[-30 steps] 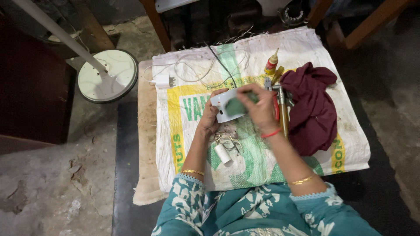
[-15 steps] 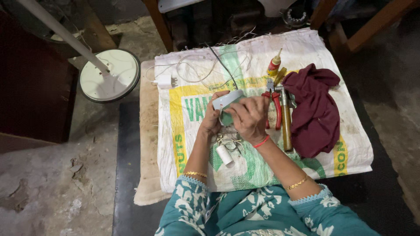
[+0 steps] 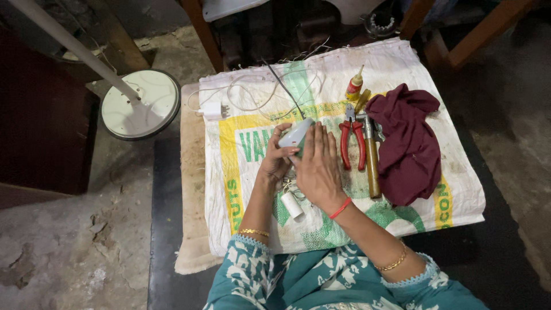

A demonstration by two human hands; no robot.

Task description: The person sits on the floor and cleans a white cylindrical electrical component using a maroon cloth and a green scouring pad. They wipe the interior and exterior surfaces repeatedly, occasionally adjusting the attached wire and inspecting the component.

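While gripping small pale plastic casing (image 3: 297, 135), left hand (image 3: 274, 163) curled under, right hand (image 3: 317, 166) flat over; red-handled pliers (image 3: 352, 138) beside.

Your right hand (image 3: 317, 169) covers most of the pale device (image 3: 297, 135); the maroon cloth (image 3: 408, 143) hides the hammer (image 3: 372, 158) head's far side.

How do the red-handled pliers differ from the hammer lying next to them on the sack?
The red-handled pliers have two red-sleeved handles that spread apart toward the person; the hammer has a single straight wooden handle. The pliers are shorter; the hammer reaches further down the woven sack. The hammer's head touches the maroon cloth; the pliers lie clear of it. Both lie flat, metal ends away from the person, untouched, just right of the right hand.
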